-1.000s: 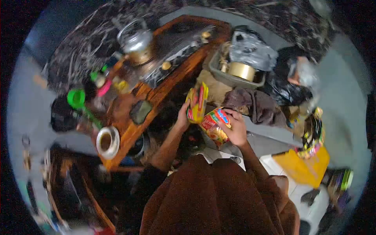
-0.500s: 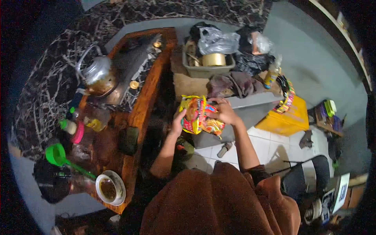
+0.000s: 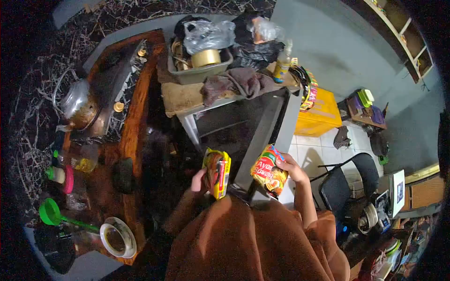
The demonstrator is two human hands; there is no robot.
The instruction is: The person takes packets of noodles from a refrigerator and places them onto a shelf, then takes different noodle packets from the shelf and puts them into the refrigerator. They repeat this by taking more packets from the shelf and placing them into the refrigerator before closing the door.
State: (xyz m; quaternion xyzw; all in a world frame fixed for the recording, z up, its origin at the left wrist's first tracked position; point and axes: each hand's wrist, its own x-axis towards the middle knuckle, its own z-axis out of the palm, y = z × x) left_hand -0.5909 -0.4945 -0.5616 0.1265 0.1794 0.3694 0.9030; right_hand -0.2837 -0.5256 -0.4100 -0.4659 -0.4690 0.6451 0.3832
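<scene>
My left hand is closed around a yellow and red noodle packet, held upright with its edge towards me. In my right hand is a second noodle packet, marked "Ayam Bawang", with a bowl of noodles printed on it. A gap separates the two packets. Just beyond them stands a grey cabinet with a dark interior. Its grey door is swung outwards, between and beyond my hands.
On the cabinet lie a purplish cloth, a grey bin and a bottle. A yellow box stands right of it. Left, a wooden counter bears a stove, a kettle and a bowl. A black chair stands right.
The packets, held together before, are now apart, one in each hand. My right hand has moved right and down. The cabinet's door has opened, and the view has turned right.
</scene>
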